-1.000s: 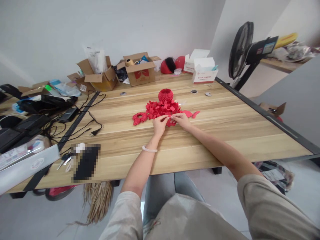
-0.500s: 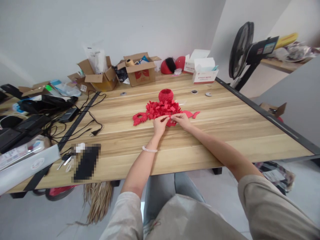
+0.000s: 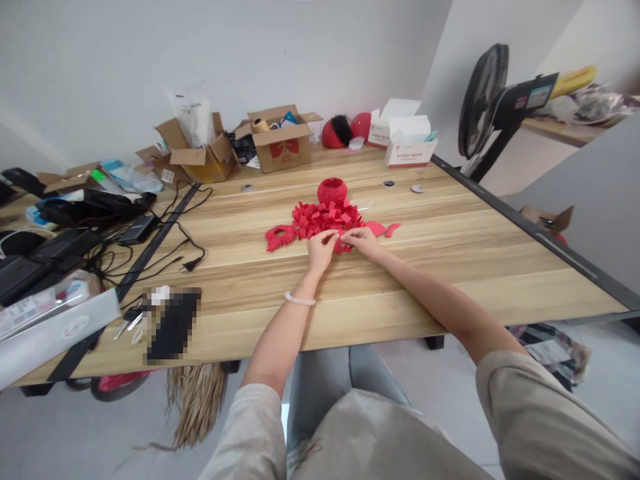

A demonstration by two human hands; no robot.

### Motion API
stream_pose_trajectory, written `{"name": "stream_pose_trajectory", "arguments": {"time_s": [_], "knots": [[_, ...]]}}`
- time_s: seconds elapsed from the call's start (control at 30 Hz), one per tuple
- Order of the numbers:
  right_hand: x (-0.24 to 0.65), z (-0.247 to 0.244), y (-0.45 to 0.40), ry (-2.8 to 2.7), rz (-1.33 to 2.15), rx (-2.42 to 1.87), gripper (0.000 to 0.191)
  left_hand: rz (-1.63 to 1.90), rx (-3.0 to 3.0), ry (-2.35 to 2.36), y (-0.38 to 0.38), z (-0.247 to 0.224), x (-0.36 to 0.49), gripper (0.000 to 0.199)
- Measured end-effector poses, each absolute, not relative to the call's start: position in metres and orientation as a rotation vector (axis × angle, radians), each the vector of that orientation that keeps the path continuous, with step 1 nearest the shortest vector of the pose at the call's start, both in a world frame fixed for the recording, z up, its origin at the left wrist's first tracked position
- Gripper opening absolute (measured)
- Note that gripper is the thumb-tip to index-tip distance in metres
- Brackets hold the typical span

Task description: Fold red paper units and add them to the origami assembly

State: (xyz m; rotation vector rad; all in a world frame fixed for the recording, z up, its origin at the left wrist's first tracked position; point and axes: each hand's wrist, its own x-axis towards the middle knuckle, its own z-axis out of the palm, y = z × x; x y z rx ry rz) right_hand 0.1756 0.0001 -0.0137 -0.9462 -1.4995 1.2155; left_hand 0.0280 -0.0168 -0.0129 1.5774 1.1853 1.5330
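Both hands meet over the table at the near edge of a heap of small folded red paper pieces (image 3: 325,217). My left hand (image 3: 321,250) pinches a small red paper piece (image 3: 339,233), fingertips closed. From the other side my right hand (image 3: 364,241) grips the same piece between thumb and fingers; its exact shape is partly hidden by the fingers. Behind the heap stands a round red folded-paper bowl shape (image 3: 332,191). A red paper ring with a pointed end (image 3: 280,237) lies left of the heap. Flat red paper cutouts (image 3: 393,230) rest beside my right hand.
Open cardboard boxes (image 3: 281,150) and sticky note boxes (image 3: 410,150) line the table's back. Black cables (image 3: 173,227) and a blurred dark object (image 3: 174,325) lie on the left. A black fan (image 3: 483,100) stands past the right edge. Tape rolls (image 3: 389,184) lie toward the back right.
Almost nothing differs. Both hands stay at the same spot with the red paper piece, with only a very slight shift of the fingers.
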Motion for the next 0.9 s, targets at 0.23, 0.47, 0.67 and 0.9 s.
{"name": "stream_pose_trajectory", "arguments": {"time_s": [0.23, 0.47, 0.67, 0.9], "knots": [[0.1753, -0.0165, 0.0032, -1.246, 1.324, -0.915, 0.025, 1.456, 1.584, 1.222, -0.0183, -0.0110, 0.0274, 0.015], [0.1751, -0.0126, 0.0022, -1.062, 1.407, -0.875, 0.026, 1.405, 1.595, 1.205, -0.0188, -0.0111, 0.0273, 0.018], [0.1754, -0.0125, 0.0029, -1.052, 1.388, -0.869, 0.028, 1.389, 1.590, 1.208, -0.0194, -0.0107, 0.0274, 0.015], [0.1764, -0.0131, 0.0011, -1.372, 1.272, -0.949, 0.031, 1.440, 1.618, 1.195, -0.0173, -0.0134, 0.0272, 0.013]]}}
